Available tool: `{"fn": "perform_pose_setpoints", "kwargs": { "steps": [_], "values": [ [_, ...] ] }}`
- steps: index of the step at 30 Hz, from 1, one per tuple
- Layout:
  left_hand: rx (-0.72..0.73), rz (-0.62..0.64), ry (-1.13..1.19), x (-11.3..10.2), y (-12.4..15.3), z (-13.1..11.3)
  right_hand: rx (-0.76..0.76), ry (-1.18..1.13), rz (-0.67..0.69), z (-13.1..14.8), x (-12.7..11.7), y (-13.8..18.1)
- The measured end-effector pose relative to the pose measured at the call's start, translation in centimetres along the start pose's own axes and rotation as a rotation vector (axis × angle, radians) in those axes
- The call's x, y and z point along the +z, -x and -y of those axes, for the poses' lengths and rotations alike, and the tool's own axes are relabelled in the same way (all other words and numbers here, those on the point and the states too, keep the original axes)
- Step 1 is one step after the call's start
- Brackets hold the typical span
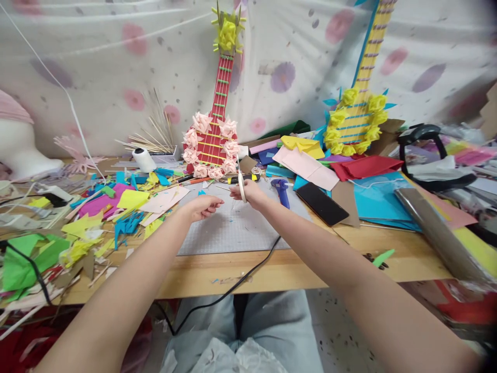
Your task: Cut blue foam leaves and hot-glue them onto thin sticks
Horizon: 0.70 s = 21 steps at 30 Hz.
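Observation:
My right hand is closed around the white handle of a pair of scissors, whose tip points up toward the pink-flowered guitar. Just left of it, my left hand has its fingers pinched together; whatever may be between them is too small to make out. Both hands are over a grey cutting mat, with a narrow gap between them. A blue glue gun lies right of my right hand. Behind the hands is a yellow-and-black utility knife. A red paper guitar with pink paper roses leans against the backdrop.
Paper scraps cover the left side, near a white thread spool and thin sticks. On the right are a phone, blue sheets and a yellow guitar. A black cable crosses the table's front edge.

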<state>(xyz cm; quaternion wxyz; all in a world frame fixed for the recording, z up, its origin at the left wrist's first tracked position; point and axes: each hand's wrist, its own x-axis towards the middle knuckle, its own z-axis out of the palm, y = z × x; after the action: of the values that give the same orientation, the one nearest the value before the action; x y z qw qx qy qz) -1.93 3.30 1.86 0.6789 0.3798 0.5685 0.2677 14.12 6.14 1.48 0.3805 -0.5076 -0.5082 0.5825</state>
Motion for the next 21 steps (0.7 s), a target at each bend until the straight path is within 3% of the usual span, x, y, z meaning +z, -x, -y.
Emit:
{"fn": "perform_pose_setpoints", "kwargs": {
  "steps": [5,9,14,21],
  "values": [
    [0.166,-0.089,0.265,-0.5,-0.3,0.1,-0.156,0.679,-0.078,-0.1,-3.0,1.5],
    [0.368,-0.088,0.411,-0.6,-0.4,0.6,-0.347,1.063,0.026,-1.1,-4.2,3.3],
    [0.459,-0.061,0.286,1.1,-0.5,1.6,-0.402,1.209,0.109,-1.6,-3.2,4.3],
    [0.457,-0.128,0.106,2.4,-0.7,2.2,-0.393,1.115,0.156,-1.1,-1.7,4.6]
  ]
}}
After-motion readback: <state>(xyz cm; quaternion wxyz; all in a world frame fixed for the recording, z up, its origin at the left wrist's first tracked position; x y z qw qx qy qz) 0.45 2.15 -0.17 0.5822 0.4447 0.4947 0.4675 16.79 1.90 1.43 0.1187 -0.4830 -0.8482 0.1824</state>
